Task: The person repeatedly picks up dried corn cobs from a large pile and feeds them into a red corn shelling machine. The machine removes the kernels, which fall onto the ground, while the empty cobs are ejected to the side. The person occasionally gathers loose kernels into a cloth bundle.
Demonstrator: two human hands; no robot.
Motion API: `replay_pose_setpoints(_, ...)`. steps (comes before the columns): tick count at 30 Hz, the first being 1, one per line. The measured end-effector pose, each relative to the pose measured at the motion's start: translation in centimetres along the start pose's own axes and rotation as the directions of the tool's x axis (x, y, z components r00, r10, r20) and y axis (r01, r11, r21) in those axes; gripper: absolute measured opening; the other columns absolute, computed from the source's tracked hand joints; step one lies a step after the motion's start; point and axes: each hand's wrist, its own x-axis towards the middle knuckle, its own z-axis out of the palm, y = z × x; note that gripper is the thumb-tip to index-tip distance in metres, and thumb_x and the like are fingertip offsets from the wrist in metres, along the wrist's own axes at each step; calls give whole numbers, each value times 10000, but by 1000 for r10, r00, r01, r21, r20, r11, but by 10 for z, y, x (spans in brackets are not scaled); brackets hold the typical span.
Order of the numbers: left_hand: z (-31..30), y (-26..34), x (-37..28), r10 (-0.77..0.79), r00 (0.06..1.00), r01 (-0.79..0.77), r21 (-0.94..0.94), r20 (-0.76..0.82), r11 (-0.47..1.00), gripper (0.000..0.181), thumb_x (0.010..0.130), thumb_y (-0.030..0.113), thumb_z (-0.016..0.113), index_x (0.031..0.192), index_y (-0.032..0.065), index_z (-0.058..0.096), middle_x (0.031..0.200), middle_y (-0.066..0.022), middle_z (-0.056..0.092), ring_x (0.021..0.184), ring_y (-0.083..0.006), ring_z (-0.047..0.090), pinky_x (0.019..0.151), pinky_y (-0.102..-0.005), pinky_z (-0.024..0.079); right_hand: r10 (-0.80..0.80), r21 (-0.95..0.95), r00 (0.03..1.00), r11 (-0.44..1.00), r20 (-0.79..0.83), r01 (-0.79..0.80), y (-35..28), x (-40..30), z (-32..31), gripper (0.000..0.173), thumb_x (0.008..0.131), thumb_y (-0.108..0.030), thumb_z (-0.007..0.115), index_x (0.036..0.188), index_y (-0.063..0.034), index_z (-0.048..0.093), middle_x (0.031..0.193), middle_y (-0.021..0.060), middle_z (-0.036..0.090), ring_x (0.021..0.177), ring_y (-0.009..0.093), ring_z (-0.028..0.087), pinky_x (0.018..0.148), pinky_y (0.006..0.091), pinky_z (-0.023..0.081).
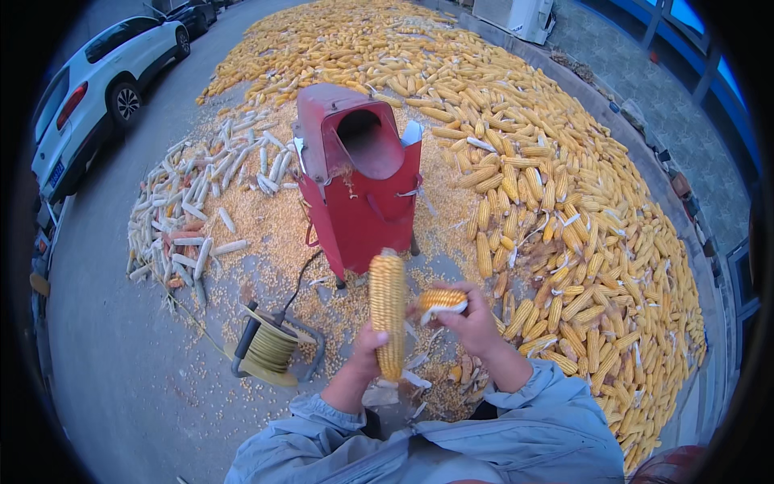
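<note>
My left hand grips a long, husked ear of yellow corn, which stands nearly upright in front of me. In my right hand is a shorter ear of corn, lying sideways with a strip of pale husk along its lower side. Just beyond both hands stands a red corn sheller on short legs. Its round feed opening faces me at the top, dark inside. Loose kernels cover the ground around the machine.
A cable reel sits on the ground to the left, its cord running toward the sheller. Stripped cobs lie farther left. Unshelled ears spread along the right and far side. A white car stands at the upper left.
</note>
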Motion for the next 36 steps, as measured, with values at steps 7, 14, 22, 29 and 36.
replay_pose_setpoints(7,-3,7,9,8,994,-25,-154,-108,988,634,738,376,569,1233,3,438,1184,-158,524,1119,-360,524,765,-356,492,-585,-452,808,705,62,546,-80,161,50,655,792,-90,682,1324,-23,307,1316,207,432,1191,265,490,958,347,426)
replay_pose_setpoints(14,53,60,37,23,992,12,-273,126,962,551,770,433,557,1108,0,506,879,-125,620,716,-241,648,559,-297,527,-112,-729,993,683,-37,49,-50,38,-77,483,823,-114,635,1263,-25,457,1254,125,515,1145,218,519,921,340,446)
replay_pose_setpoints(22,50,113,163,221,975,-207,-358,0,910,460,925,330,377,1178,-47,454,982,-142,581,790,-204,585,681,-295,494,100,-500,884,793,-457,-349,22,-93,-241,422,842,-151,626,1219,-5,505,1144,105,593,1045,199,579,894,316,455)
replay_pose_setpoints(29,50,-63,195,-37,994,41,31,-103,999,386,936,325,430,1178,38,522,936,-59,635,782,-163,598,665,-283,485,81,-660,820,552,-567,-511,76,-88,-364,501,819,-206,653,1244,-3,480,1210,166,547,1100,252,551,913,349,446)
replay_pose_setpoints(36,22,-234,271,-116,861,439,608,-495,661,421,854,277,563,1196,38,507,1103,-117,566,920,-231,573,747,-341,473,191,-702,741,237,-644,-671,165,9,-409,710,775,-371,687,1313,-16,389,1366,196,367,1290,349,311,1031,457,306)
